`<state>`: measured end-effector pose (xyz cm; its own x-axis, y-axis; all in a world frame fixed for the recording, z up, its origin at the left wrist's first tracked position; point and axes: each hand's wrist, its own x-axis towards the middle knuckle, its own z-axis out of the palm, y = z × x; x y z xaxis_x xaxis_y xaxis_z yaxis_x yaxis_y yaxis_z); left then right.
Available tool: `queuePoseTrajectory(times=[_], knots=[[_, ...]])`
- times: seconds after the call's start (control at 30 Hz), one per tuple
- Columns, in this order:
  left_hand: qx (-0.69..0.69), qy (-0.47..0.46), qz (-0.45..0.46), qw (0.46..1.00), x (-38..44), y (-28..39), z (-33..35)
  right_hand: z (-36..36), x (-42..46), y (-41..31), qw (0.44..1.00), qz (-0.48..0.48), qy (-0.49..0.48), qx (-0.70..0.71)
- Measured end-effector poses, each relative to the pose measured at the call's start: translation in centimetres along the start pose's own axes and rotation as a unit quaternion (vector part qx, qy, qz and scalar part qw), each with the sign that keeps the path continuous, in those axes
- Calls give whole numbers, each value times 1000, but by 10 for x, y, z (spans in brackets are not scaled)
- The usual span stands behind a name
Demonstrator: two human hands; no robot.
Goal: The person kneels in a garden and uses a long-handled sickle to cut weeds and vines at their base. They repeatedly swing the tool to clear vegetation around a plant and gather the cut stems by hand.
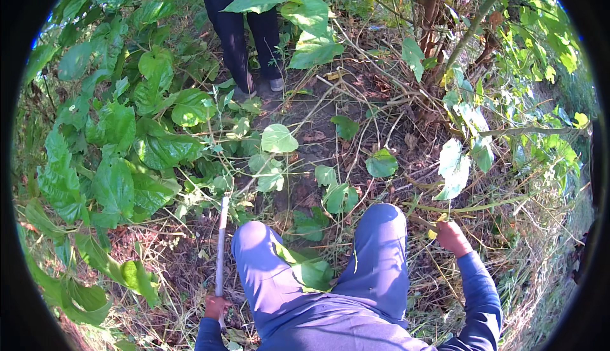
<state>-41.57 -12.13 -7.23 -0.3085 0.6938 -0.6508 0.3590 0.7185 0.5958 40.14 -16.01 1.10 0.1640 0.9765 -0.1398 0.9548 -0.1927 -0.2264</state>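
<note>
My left hand [217, 307] is closed around the lower part of a straight, pale stick or pole [221, 251], which stands roughly upright beside my left knee. To the right of my other knee, my right hand [453, 238] is closed at a thin brown branch or handle [421, 222]; which of these it is, I cannot tell. Small yellow leaves touch that hand. A large green leaf [312, 274] lies between my thighs. Broad leaves on thin stems spread over the soil in front of my knees.
Another person in dark trousers [233, 36] stands ahead, partly behind leaves. Dense leafy plants [114, 179] fill the left side. A shrub with several woody stems [431, 12] rises at the upper right, a branch [529, 131] reaching rightward. Dry grass and cut-looking twigs cover the ground.
</note>
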Motion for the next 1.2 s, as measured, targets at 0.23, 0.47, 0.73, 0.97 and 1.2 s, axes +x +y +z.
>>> queuePoseTrajectory(times=[0.23,0.47,0.73,0.97,1.2], knots=[[39,87,29,995,-15,63,32,49,-62,-17,984,123,-85,96],[-85,80,149,982,26,112,33,73,-68,-19,984,152,-72,57],[-122,22,243,962,20,240,41,58,-59,-26,968,219,-119,21],[315,168,498,791,12,314,52,49,-65,-34,971,217,-87,50],[479,171,512,692,-27,423,100,35,-61,-46,970,217,-101,39]])
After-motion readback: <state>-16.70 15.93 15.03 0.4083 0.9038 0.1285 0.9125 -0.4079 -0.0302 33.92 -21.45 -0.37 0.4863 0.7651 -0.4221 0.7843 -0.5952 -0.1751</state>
